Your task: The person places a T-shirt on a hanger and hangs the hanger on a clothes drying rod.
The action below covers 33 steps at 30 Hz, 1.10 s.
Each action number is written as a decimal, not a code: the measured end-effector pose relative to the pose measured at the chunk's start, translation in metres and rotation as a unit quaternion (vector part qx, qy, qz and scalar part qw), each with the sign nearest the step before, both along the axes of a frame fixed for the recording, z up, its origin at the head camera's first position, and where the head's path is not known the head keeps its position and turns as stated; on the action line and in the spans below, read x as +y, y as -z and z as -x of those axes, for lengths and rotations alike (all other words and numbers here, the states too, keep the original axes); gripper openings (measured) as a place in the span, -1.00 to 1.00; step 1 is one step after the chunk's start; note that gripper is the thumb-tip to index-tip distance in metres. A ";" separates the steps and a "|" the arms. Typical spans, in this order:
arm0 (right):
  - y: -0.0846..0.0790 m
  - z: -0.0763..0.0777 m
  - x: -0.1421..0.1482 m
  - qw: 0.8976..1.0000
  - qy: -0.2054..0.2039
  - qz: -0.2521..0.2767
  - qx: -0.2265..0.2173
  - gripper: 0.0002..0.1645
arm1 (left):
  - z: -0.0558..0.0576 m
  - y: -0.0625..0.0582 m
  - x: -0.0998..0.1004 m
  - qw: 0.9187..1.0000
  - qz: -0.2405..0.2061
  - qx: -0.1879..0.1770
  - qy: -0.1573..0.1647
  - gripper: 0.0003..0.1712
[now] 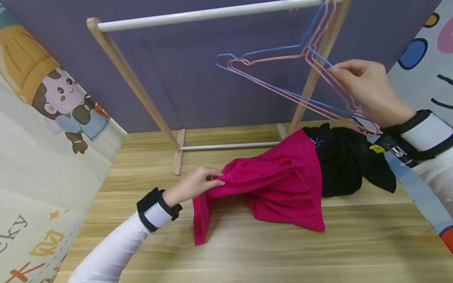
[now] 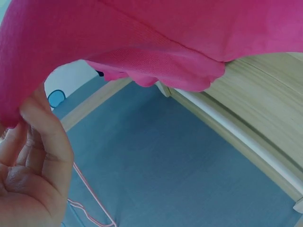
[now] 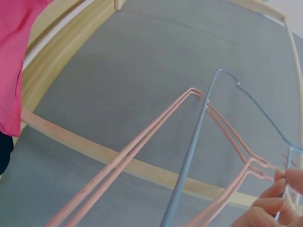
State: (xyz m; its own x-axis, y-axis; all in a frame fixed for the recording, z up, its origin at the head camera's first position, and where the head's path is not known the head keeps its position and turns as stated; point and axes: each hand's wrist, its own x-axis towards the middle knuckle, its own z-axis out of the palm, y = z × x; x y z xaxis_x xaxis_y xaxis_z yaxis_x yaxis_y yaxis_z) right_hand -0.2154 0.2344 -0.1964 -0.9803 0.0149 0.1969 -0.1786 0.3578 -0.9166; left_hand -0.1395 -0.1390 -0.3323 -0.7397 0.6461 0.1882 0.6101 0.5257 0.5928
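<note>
A crumpled magenta garment point(image 1: 276, 181) lies on the wood-patterned surface. My left hand point(image 1: 196, 184) pinches its left edge between thumb and fingers and lifts it a little; in the left wrist view the raised cloth point(image 2: 142, 28) drapes over the fingertips. At upper right, my right hand point(image 1: 368, 86) pinches the sloping shoulder of a blue hanger point(image 1: 272, 50). Pink hangers point(image 1: 279, 58) hang close beside the blue one, near the rack's right end. The right wrist view shows the blue hanger point(image 3: 189, 161) running from the fingers; its hook's contact with the bar cannot be made out.
A white rail point(image 1: 209, 15) on wooden posts point(image 1: 138, 86) spans the back, with a low white crossbar point(image 1: 230, 146) beneath. A black garment point(image 1: 348, 161) lies at right, partly against the magenta one. Patterned panels point(image 1: 32, 157) stand at both sides.
</note>
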 end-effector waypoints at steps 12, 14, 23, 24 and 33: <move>0.016 -0.024 0.027 0.996 -0.040 -0.072 -0.016 -0.70 | 0.000 0.000 -0.007 1.000 -0.002 0.001 0.004 -0.82; 0.021 -0.028 0.032 0.992 -0.038 -0.113 -0.029 -0.65 | 0.000 0.000 -0.009 1.000 -0.006 -0.001 0.005 -0.84; 0.033 -0.046 0.049 0.976 -0.023 -0.212 -0.040 -0.83 | -0.003 -0.002 -0.019 1.000 0.002 -0.004 -0.002 -0.84; 0.033 -0.048 0.050 0.974 -0.023 -0.221 -0.036 -0.84 | -0.003 -0.002 -0.021 1.000 0.005 -0.003 -0.004 -0.84; 0.043 -0.057 0.055 0.963 -0.029 -0.266 -0.027 -0.71 | -0.006 -0.002 -0.024 1.000 0.018 -0.003 -0.015 -0.84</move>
State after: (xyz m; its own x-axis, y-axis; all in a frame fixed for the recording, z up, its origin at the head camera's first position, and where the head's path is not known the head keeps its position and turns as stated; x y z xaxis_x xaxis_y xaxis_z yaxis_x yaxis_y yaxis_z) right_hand -0.1588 0.2893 -0.2392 -0.9855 -0.1286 0.1104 -0.1694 0.7707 -0.6142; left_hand -0.1332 -0.1634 -0.3306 -0.7597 0.6301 0.1609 0.5906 0.5648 0.5764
